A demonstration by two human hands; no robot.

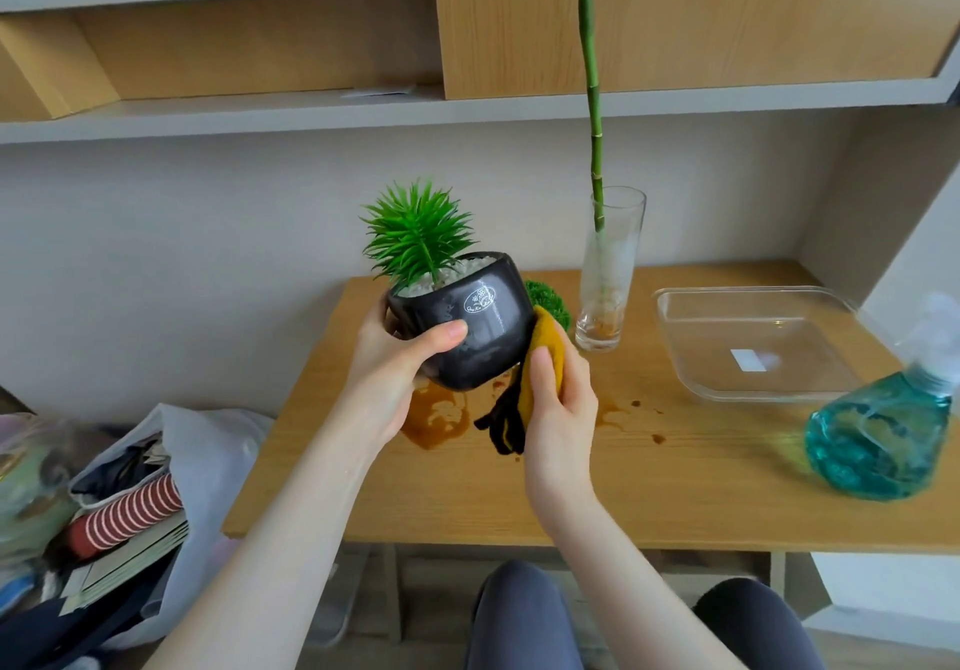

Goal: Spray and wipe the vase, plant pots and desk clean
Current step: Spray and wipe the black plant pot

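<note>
My left hand [400, 357] grips a glossy black plant pot [470, 329] with a spiky green plant and white pebbles, tilted and held above the wooden desk [415, 492]. My right hand [558, 401] holds a yellow cloth [545, 352] with black trim against the pot's right side. A tall glass vase [605, 284] with a green bamboo stem stands behind on the desk. A second small green plant [550, 303] peeks out behind the pot; its own pot is hidden. Brown spill stains [439, 420] lie on the desk under the held pot.
A blue spray bottle [883, 430] stands at the desk's right front. A clear plastic tray [753, 342] sits behind it. Bags and books [124, 503] are piled left of the desk. Shelves [311, 113] hang above. My knees show below the desk edge.
</note>
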